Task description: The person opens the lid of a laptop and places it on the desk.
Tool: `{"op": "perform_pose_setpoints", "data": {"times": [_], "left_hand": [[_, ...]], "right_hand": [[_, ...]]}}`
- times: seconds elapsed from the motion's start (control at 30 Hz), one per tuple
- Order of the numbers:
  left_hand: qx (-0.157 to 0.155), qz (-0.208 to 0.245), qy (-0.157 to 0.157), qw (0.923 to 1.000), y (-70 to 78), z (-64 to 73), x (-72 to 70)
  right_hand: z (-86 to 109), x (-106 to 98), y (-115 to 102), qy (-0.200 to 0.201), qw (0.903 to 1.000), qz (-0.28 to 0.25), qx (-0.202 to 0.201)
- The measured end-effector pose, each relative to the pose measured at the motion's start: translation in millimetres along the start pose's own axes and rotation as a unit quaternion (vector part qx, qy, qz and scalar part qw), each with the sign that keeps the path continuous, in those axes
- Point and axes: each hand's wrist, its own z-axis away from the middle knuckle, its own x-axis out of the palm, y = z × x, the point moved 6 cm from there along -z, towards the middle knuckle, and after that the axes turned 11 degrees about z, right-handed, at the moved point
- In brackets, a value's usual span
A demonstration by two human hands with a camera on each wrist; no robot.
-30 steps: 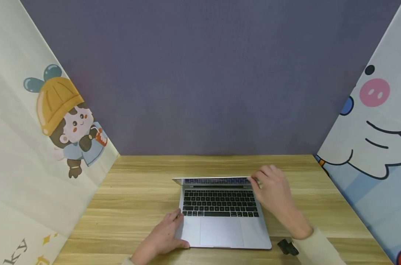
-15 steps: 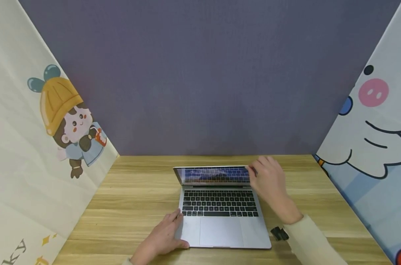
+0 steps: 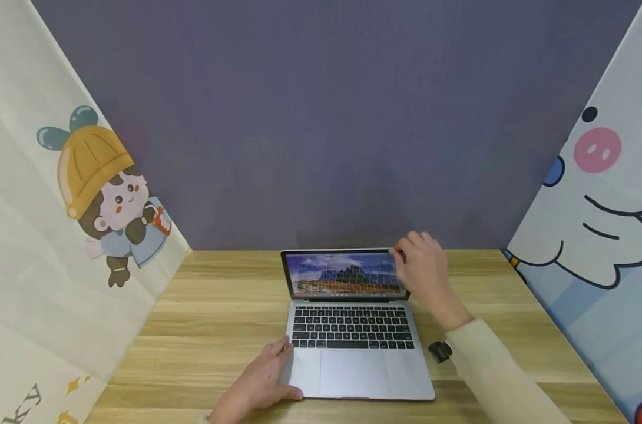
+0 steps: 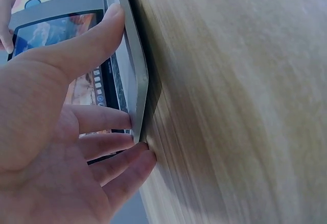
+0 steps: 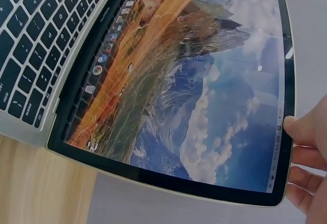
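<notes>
A silver laptop point(image 3: 354, 374) sits on the wooden table with its lid point(image 3: 347, 274) raised and its screen lit with a mountain picture. My right hand point(image 3: 423, 268) pinches the lid's top right corner. In the right wrist view the thumb point(image 5: 299, 127) lies on the screen's black border, with the other fingers behind the lid. My left hand point(image 3: 262, 377) rests at the base's front left corner. In the left wrist view its thumb point(image 4: 97, 40) lies along the front edge, while the spread, fairly straight fingers point(image 4: 107, 119) touch the side edge.
A dark grey panel point(image 3: 331, 123) stands behind the wooden table point(image 3: 194, 330). Printed cartoon panels point(image 3: 29, 206) flank it on both sides. A small black device point(image 3: 440, 351) sits at the right sleeve, beside the laptop.
The right hand has lifted the laptop lid up and back from nearly closed, bringing the screen picture into full view. The left hand and the base have stayed in place.
</notes>
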Motion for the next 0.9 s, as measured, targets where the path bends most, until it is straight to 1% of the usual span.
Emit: {"op": "perform_pose_setpoints", "data": {"times": [0.17, 0.33, 0.47, 0.7, 0.9], "left_hand": [[-0.011, 0.007, -0.003, 0.9999, -2.7, 0.6, 1.7], [-0.012, 0.005, -0.002, 0.9999, -3.4, -0.4, 1.8], [-0.011, 0.005, -0.002, 0.9999, -2.7, -1.8, 2.0], [-0.022, 0.013, -0.006, 0.9996, -2.7, -2.4, 2.0], [-0.018, 0.006, -0.008, 0.9998, -1.9, -1.8, 2.6]], "right_hand": [[-6.8, 11, 5, -0.025, 0.9996, -0.006, 0.013], [-12.0, 20, 10, -0.046, 0.9985, -0.014, 0.027], [-15.6, 24, 14, -0.047, 0.9981, -0.020, 0.034], [-19.7, 31, 17, -0.060, 0.9968, -0.032, 0.041], [-22.1, 35, 17, -0.071, 0.9955, -0.040, 0.050]]}}
